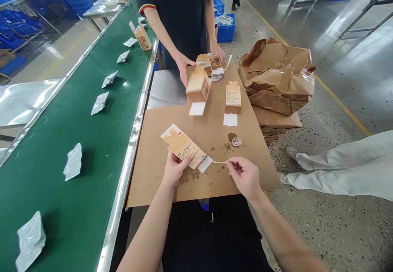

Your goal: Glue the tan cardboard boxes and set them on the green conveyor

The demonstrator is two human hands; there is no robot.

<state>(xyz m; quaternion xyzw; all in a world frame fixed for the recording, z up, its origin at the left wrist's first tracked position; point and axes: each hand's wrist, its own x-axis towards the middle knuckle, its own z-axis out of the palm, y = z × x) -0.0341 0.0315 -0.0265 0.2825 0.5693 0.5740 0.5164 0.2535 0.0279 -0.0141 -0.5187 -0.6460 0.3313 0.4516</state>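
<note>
My left hand (175, 167) grips a flattened orange-and-white carton (186, 148) over the cardboard sheet (150, 161). Between the fingertips of my right hand (245, 176) is a thin cotton swab (219, 162), its tip close to the carton's white end flap. A small clear cup (236, 141) stands on the cardboard amid dark wet spots. Farther right lies another carton (233, 96), its white flap toward me. Across the table a co-worker's hand (183, 65) is at a blurred carton (197, 85), and the other hand rests by a stack of cartons (216, 69).
To the left runs a green conveyor belt (101, 149) with a metal rail, carrying several silver pouches (73, 162) and an upright carton (143, 37). Crumpled brown paper (276, 75) is heaped at the right. A person's legs in pale trousers (344, 165) stand nearby. Behind are blue crates (226, 28).
</note>
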